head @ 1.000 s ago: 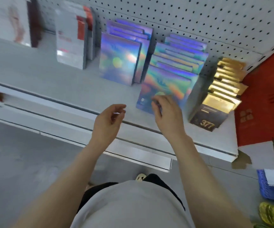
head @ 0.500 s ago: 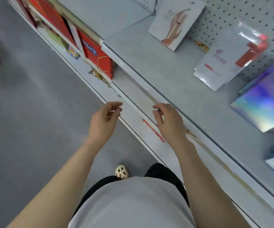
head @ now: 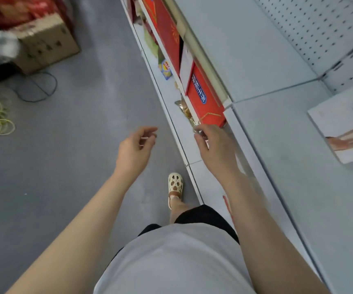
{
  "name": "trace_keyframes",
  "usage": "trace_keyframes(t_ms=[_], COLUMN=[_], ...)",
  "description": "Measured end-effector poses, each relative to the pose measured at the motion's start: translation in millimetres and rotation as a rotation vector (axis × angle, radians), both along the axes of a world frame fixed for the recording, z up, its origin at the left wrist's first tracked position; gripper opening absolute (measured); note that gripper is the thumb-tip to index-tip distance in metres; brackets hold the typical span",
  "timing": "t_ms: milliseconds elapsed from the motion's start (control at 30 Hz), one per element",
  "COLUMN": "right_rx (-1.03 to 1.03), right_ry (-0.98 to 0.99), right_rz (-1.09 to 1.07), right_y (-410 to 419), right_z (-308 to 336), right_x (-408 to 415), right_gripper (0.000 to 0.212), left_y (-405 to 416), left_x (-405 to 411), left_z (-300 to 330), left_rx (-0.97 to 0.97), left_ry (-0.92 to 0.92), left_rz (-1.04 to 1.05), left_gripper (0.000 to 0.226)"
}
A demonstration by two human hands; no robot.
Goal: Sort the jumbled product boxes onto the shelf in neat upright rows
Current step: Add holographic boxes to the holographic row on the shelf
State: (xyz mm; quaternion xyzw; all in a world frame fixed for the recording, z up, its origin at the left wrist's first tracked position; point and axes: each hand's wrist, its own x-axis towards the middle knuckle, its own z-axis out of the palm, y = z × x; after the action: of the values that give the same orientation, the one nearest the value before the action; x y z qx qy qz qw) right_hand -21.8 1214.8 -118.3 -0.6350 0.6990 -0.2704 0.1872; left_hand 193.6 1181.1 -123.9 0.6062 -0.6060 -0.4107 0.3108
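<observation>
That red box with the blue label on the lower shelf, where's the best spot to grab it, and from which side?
Probably by its near end, coming from the aisle side. The red box stands on edge under the upper shelf, so its top is covered and only the aisle-facing face and near end lie exposed. The right hand hovers just short of that end, holding nothing; fingers on the front face and thumb round the end could slide it out.

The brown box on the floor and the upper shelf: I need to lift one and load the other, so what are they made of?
Brown box: apparently corrugated cardboard, matte tan with printed marks. Upper shelf: probably painted sheet metal, smooth pale grey, with a perforated back panel.
</observation>
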Motion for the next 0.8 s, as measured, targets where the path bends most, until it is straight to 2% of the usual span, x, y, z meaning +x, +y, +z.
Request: trace_keyframes(t_ms=[133, 400, 567, 800], right_rx=[0.012, -0.025, -0.045, -0.046], right_ry=[-0.008, 0.009, 0.058, 0.063], right_rz=[0.094, 0.161, 0.127, -0.047], right_y=[-100, -293, -400, -546], right_z=[3, 22, 17, 21], right_x=[-8, -18, -12, 13], right_gripper=[0.022, 0.023, 0.023, 0.024], left_y=[-83, -250, -356, -526], left_x=[-1, -5, -3, 25], left_z=[5, 21, 17, 23], left_rx=[0.001, -0.032, -0.054, -0.072], left_ry=[-0.019, -0.102, -0.09, -0.156], left_rz=[0.096, 0.158, 0.094, -0.048], left_gripper=[0.022, 0.021, 0.022, 0.024])
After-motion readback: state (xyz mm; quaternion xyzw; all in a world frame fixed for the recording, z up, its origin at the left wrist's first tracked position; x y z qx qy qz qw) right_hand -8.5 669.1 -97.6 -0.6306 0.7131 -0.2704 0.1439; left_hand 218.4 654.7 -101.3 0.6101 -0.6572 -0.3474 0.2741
